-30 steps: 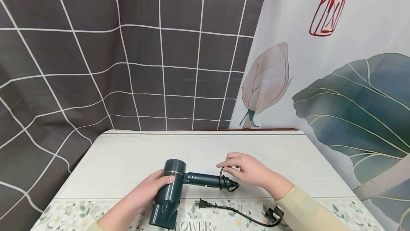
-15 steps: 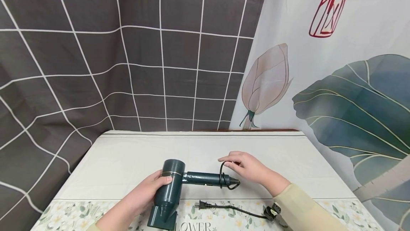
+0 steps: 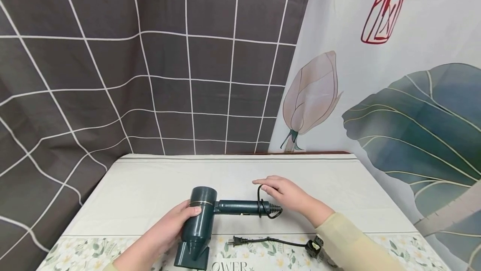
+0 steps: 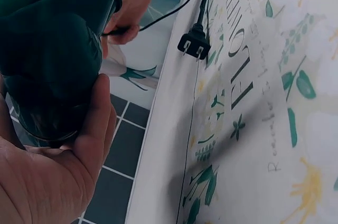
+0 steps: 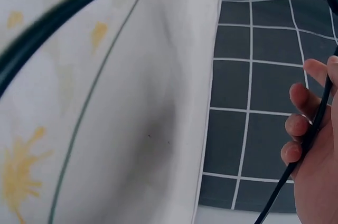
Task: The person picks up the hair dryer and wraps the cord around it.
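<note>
Between six and seven o'clock in the head view, the left hand (image 3: 175, 223) grips the dark green hair dryer (image 3: 198, 221) round its barrel, thumb over the near side, the nozzle angled toward seven o'clock. Its handle (image 3: 238, 207) points to three o'clock, with the black cord (image 3: 258, 193) looped round it beside the ribbed end. Just off that end, at one o'clock, the right hand (image 3: 286, 195) pinches the cord; in the right wrist view the cord crosses that hand's bent fingers. At six o'clock from the handle, the two-pin plug (image 3: 237, 241) lies on the floral-edged tablecloth (image 3: 158, 191), its lead running toward three o'clock to a dark bundle (image 3: 313, 246) beside the right sleeve (image 3: 355, 241).
</note>
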A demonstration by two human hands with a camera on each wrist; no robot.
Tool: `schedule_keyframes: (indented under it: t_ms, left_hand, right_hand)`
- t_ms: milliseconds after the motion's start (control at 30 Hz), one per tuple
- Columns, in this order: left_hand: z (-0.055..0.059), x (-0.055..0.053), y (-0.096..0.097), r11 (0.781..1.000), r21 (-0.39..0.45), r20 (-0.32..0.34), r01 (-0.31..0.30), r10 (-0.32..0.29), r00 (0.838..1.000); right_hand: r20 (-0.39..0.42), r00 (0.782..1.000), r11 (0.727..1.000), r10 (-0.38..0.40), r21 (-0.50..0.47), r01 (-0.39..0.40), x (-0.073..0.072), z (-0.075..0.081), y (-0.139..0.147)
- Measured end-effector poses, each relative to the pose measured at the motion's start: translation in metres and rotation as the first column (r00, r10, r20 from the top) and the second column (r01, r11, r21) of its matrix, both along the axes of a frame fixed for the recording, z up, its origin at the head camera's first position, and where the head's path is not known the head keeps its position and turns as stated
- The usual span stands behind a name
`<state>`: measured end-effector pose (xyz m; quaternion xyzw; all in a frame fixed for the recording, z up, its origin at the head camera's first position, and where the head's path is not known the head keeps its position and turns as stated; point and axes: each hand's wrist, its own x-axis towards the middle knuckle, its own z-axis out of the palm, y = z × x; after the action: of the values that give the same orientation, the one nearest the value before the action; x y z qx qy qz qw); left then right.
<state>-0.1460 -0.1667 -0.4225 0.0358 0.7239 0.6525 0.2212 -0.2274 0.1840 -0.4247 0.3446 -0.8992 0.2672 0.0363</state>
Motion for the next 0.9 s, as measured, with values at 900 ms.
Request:
schedule_keyframes:
  t_ms: [900]
  left_hand:
    - [0.003, 0.0, 0.023, 0.98, 0.106, 0.01, -0.169, 0.169, 0.986]
  right_hand:
    - [-0.055, 0.988, 0.98, -0.146, 0.131, 0.152, 0.022, -0.017, -0.027]
